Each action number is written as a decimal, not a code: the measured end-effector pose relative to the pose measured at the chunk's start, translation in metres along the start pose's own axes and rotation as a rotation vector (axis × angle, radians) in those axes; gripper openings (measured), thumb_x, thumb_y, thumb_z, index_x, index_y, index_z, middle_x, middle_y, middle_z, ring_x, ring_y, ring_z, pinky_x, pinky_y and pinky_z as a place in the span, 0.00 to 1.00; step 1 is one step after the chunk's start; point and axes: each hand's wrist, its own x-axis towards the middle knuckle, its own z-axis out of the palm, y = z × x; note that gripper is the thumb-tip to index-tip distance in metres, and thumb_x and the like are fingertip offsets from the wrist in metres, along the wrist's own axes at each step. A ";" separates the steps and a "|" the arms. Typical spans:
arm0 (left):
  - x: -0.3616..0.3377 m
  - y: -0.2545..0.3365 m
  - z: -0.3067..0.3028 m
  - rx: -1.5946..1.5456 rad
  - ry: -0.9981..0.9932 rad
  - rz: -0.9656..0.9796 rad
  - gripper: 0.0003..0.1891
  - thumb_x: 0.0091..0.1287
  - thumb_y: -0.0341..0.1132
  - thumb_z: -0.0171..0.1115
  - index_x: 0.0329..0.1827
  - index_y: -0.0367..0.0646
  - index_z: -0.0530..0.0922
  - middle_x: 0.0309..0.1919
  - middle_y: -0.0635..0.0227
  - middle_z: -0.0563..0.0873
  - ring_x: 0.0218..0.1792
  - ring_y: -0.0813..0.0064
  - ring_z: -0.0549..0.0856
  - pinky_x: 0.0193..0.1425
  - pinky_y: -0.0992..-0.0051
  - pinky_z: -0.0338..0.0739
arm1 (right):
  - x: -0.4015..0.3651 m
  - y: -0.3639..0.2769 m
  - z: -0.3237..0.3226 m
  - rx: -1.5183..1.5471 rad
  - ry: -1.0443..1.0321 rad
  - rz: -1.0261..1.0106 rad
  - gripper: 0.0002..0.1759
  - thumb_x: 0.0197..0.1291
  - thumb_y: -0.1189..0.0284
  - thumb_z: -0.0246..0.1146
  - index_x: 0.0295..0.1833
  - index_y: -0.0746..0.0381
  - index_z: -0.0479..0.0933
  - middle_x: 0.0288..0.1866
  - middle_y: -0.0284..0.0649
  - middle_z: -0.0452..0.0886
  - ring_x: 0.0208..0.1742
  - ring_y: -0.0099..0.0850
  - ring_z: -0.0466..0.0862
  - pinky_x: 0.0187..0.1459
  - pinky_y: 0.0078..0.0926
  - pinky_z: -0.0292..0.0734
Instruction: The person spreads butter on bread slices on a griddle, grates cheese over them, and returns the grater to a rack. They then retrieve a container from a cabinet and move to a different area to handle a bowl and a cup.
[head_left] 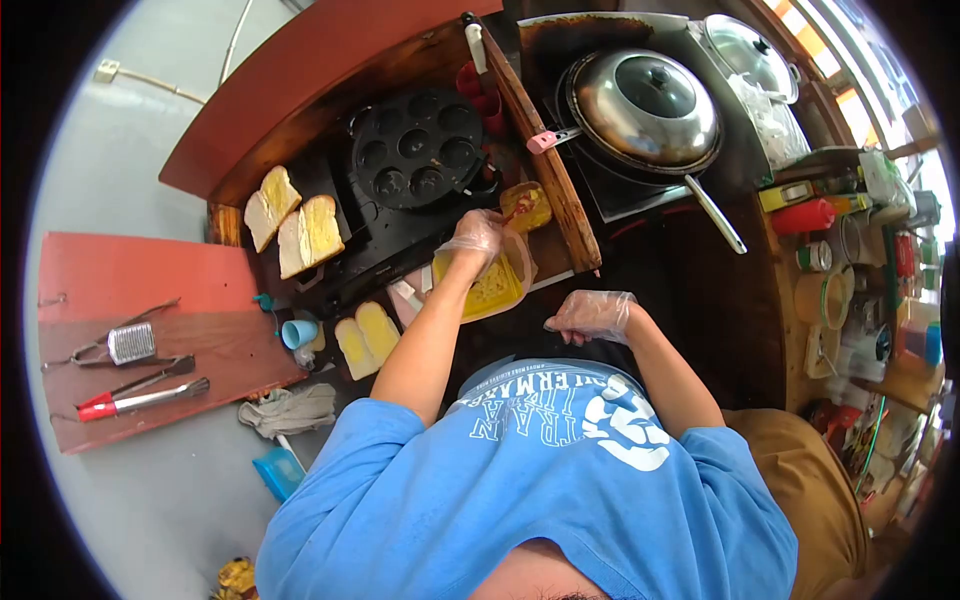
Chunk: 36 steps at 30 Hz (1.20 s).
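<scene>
My left hand (478, 235), in a clear plastic glove, is closed at the near edge of a small yellow tub (540, 212) at the side of the counter. A reddish, narrow thing (521, 206) sticks out from its fingers over this tub; its kind I cannot tell. Just below that wrist sits a yellow rectangular container (497, 288) with yellow bits in it. My right hand (590, 318), also gloved, hovers in front of my shirt with its fingers curled in and nothing showing in them. Slices of bread (310, 238) with a yellow spread lie on the griddle's left end.
A black pan with round hollows (418, 148) sits on the griddle. Right of the wooden divider (540, 150), a lidded wok (645, 110) points its handle toward me. More bread (367, 340) lies at the near edge. Tongs (145, 397) and a grater (131, 343) rest on the left board.
</scene>
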 end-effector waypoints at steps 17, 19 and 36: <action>-0.311 -0.262 -0.203 -0.190 0.227 -0.436 0.15 0.67 0.29 0.65 0.57 0.46 0.85 0.47 0.56 0.89 0.47 0.64 0.89 0.52 0.67 0.82 | 0.050 -0.061 0.052 -0.177 -0.274 -0.001 0.22 0.68 0.59 0.66 0.25 0.63 0.80 0.20 0.34 0.78 0.22 0.23 0.76 0.26 0.22 0.70; -0.329 -0.276 -0.205 -0.051 0.253 -0.463 0.16 0.65 0.28 0.65 0.56 0.48 0.86 0.45 0.56 0.89 0.47 0.60 0.88 0.51 0.65 0.81 | 0.067 -0.072 0.073 -0.201 -0.323 -0.040 0.21 0.68 0.59 0.66 0.27 0.64 0.80 0.21 0.34 0.79 0.23 0.22 0.77 0.26 0.21 0.71; -0.299 -0.339 -0.244 0.447 0.316 -0.167 0.14 0.61 0.25 0.60 0.47 0.49 0.88 0.32 0.59 0.84 0.40 0.52 0.84 0.47 0.55 0.79 | 0.221 -0.062 0.223 0.235 -0.056 0.073 0.12 0.68 0.68 0.66 0.50 0.67 0.81 0.40 0.38 0.85 0.35 0.24 0.81 0.36 0.21 0.79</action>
